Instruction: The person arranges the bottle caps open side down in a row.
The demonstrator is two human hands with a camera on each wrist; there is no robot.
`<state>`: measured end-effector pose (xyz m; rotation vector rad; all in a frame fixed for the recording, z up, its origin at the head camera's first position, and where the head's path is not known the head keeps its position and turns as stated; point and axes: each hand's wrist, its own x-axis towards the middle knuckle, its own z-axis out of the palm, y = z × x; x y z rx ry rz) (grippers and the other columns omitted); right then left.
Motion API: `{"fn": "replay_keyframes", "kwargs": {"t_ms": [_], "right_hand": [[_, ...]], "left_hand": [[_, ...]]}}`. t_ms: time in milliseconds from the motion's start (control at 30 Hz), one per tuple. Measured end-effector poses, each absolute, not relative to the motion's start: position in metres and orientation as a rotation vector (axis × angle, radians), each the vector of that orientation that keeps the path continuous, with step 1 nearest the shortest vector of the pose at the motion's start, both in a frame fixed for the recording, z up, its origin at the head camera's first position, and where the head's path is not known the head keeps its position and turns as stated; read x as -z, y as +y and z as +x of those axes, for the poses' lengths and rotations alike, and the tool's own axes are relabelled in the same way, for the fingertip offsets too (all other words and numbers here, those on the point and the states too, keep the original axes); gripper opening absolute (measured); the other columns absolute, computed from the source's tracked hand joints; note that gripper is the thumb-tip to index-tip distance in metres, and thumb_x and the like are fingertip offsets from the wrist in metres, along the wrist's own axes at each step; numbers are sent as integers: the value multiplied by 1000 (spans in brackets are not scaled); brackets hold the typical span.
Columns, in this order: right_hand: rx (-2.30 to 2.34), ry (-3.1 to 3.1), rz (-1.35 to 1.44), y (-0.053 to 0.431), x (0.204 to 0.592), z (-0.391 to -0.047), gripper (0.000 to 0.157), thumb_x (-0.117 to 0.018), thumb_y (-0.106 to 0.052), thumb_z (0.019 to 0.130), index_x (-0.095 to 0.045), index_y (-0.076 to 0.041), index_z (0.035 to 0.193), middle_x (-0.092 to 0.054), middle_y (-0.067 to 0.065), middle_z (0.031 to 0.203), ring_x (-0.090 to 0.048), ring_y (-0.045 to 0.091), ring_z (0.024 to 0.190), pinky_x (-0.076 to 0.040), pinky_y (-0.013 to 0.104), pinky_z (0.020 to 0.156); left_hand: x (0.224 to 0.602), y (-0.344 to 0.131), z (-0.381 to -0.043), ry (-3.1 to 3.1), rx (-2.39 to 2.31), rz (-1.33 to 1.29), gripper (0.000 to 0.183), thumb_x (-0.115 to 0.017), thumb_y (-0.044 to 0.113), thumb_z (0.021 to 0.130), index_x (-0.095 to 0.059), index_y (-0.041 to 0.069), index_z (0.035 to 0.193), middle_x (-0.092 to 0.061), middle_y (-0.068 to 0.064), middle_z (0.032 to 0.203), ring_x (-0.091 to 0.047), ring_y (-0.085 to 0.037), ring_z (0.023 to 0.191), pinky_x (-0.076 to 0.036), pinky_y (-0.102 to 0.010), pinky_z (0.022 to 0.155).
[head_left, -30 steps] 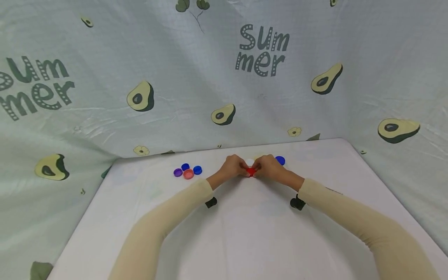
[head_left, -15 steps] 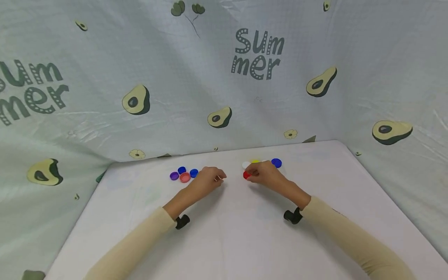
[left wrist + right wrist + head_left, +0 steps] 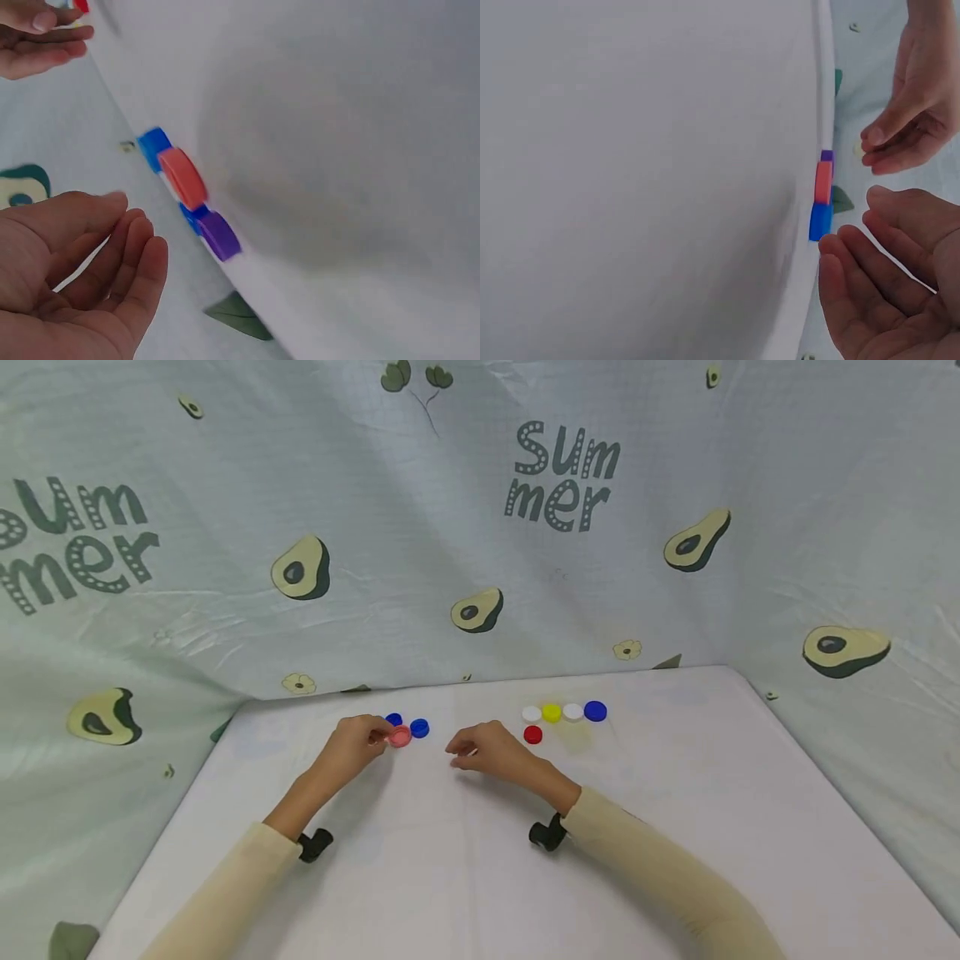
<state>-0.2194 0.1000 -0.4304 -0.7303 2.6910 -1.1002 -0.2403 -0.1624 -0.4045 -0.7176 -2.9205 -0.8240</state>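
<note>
My left hand (image 3: 348,750) hovers at the left group of bottle caps, its loosely bent fingers overlapping that group in the head view. Nothing shows between its thumb and fingers in the left wrist view. The group holds a coral cap (image 3: 401,737), two blue caps (image 3: 420,727) and a purple cap (image 3: 220,236), which the left hand hides in the head view. My right hand (image 3: 498,756), fingers relaxed and holding nothing, is over the table between the two groups. Close to its right lies a red cap (image 3: 532,734).
Behind the red cap, two white caps (image 3: 572,712), a yellow cap (image 3: 551,713) and a larger blue cap (image 3: 596,711) form a row. They lie near the far edge of the white table (image 3: 465,860). A printed cloth (image 3: 390,527) hangs behind it.
Both hands held the red cap at first. The left hand let go and moved left to the left group; the right hand then released the cap and moved left too.
</note>
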Motion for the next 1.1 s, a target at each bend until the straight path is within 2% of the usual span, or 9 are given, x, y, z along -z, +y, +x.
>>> {"fn": "replay_keyframes", "kwargs": {"t_ms": [167,400,600,767,1100], "right_hand": [[1122,2688,-684,72,436,-238,22,-77,-13,92,-76,-6,113,-76,1,102,-68,10,89,-56,18,76],[1118,2739,-597,39,448,-256,21,-76,-12,93,-77,-5,112,-76,3,99,-66,8,86,-53,16,73],[1117,2807,-533,29,453,-264,22,-79,-13,90,-78,-6,111,-75,0,94,-62,5,81,-50,16,70],[1137,2816,-472,26,450,-268,24,-80,-14,89,-78,-6,112,-76,2,95,-64,6,82,-51,17,69],[1119,2818,-439,23,449,-271,27,-82,-16,88,-78,-6,113,-74,0,89,-59,3,75,-48,16,65]], "left_hand": [[407,-175,-256,-3018,818,-672,26,-74,-2,89,-70,-9,114,-70,-22,103,-65,-31,93,-58,-44,83],[414,-183,-274,-3103,759,-659,28,-80,5,87,-72,-8,111,-66,-16,94,-56,-23,82,-50,-34,72],[415,-184,-285,-3106,721,-734,26,-82,8,85,-75,-5,106,-71,-14,94,-57,-22,82,-50,-34,73],[414,-181,-290,-3059,724,-820,24,-83,6,82,-76,-6,102,-73,-15,94,-62,-27,84,-52,-38,76],[413,-175,-289,-3093,740,-793,21,-85,7,82,-75,-6,97,-71,-15,89,-62,-25,84,-54,-39,77]]}}
